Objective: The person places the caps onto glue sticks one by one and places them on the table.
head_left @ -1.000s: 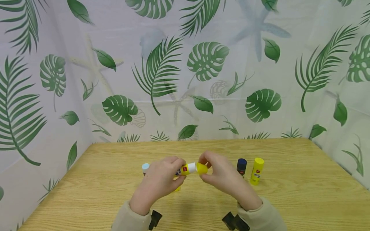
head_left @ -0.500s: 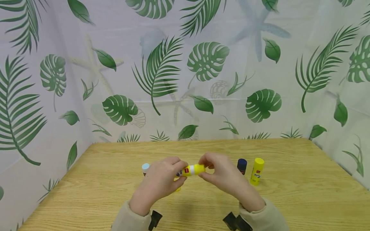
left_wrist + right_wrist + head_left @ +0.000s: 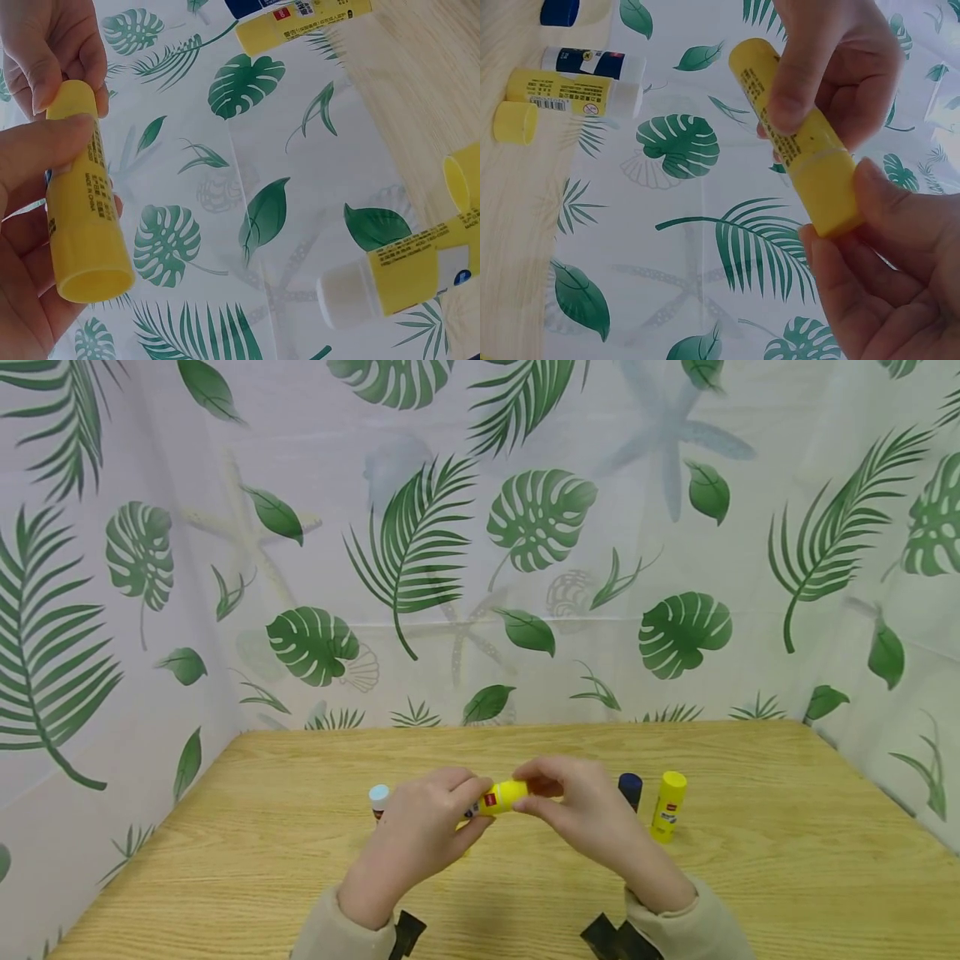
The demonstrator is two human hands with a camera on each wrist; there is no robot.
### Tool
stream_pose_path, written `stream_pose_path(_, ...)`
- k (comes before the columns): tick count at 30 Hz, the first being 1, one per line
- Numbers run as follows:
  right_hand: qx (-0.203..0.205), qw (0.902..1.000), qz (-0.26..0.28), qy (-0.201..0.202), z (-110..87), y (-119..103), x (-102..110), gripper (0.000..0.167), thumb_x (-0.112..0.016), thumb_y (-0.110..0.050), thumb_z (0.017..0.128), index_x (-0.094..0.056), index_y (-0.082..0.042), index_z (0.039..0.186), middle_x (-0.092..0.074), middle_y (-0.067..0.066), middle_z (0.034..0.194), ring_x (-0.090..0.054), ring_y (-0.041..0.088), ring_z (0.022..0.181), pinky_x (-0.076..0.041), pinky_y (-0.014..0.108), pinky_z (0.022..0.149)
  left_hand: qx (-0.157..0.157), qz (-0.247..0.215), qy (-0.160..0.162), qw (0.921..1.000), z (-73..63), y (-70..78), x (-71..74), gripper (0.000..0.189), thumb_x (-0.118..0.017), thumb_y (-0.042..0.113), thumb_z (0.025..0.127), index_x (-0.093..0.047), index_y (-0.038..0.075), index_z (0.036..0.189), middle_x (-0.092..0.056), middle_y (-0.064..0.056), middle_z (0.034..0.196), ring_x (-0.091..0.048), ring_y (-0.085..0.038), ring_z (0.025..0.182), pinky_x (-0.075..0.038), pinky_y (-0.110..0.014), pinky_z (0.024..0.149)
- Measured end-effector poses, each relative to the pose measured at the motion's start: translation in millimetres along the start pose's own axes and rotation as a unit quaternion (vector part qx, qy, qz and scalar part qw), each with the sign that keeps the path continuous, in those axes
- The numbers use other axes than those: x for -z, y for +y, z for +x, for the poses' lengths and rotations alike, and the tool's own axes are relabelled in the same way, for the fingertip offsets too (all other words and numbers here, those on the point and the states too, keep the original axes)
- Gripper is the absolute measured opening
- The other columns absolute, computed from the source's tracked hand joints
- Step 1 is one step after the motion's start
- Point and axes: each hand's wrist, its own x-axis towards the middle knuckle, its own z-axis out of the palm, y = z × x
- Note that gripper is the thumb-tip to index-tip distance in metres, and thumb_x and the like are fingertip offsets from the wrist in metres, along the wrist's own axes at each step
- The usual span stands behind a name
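Note:
A yellow glue stick (image 3: 507, 795) is held nearly level above the table. My left hand (image 3: 423, 818) grips its body, thumb along one side and fingers round the other. At its right end my right hand (image 3: 577, 806) pinches the yellow cap (image 3: 831, 202) between thumb and fingers. The cap sits on the body, with only a thin line at the joint in the right wrist view. Behind my left hand stands a white-topped glue stick (image 3: 379, 797), mostly hidden. The left wrist view shows an uncapped yellow glue stick (image 3: 405, 281) beside a loose yellow cap (image 3: 465, 176).
To the right on the wooden table (image 3: 765, 843) stand a dark blue-capped glue stick (image 3: 631, 790), partly behind my right hand, and a yellow glue stick (image 3: 669, 807). A loose blue cap (image 3: 559, 11) shows in the right wrist view. A leaf-patterned cloth (image 3: 465, 568) hangs behind.
The yellow cap has moved left onto the glue stick's white end, covering it. Both hands have come closer together, the left shifting slightly right.

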Motion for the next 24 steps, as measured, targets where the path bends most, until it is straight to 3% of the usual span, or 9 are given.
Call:
stream_pose_path(5, -0.009, 0.9997, 0.014, 0.017, -0.4, -0.6, 1.1, 0.020, -0.069, -0.005, 0.073, -0.064, -0.001, 0.092, -0.064, 0.005, 0.086, -0.060, 0.010, 0.073, -0.048, 0.020, 0.065, -0.004, -0.003, 0.019, 0.9998, 1.3, 2.3, 1.3, 0.024, -0.075, 0.019, 0.070, -0.065, 0.007, 0.089, -0.061, 0.001, 0.082, -0.057, -0.009, 0.069, -0.047, -0.021, 0.058)
stream_pose_path(24, -0.065, 0.9972, 0.031, 0.022, -0.1, -1.8, -0.2, 0.018, -0.067, -0.009, 0.077, -0.065, 0.000, 0.093, -0.065, 0.005, 0.084, -0.059, 0.007, 0.067, -0.048, 0.020, 0.060, -0.004, 0.005, 0.034, 0.9994, 2.4, 4.4, -0.4, 0.027, -0.075, 0.017, 0.069, -0.065, 0.005, 0.091, -0.062, -0.001, 0.083, -0.058, -0.011, 0.073, -0.048, -0.021, 0.059)
